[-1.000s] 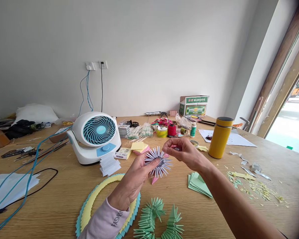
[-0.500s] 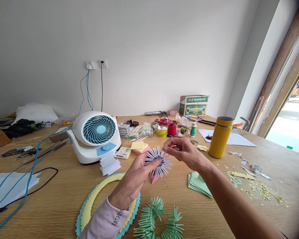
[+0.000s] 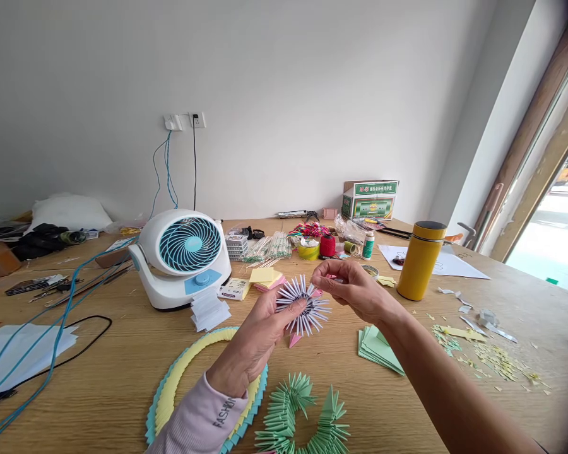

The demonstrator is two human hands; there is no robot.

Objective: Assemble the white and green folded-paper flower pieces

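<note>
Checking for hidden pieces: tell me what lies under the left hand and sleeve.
A yellow and blue paper ring lies flat on the table beneath the left hand. The sleeve covers its right side, so that part cannot be seen.

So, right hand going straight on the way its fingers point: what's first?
Probably the white paper ring held in the left hand. The right hand looks almost on its upper edge, though depth is unclear.

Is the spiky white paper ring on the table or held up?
Held up: left hand grips the white paper ring above the table; right hand pinches its rim.
</note>
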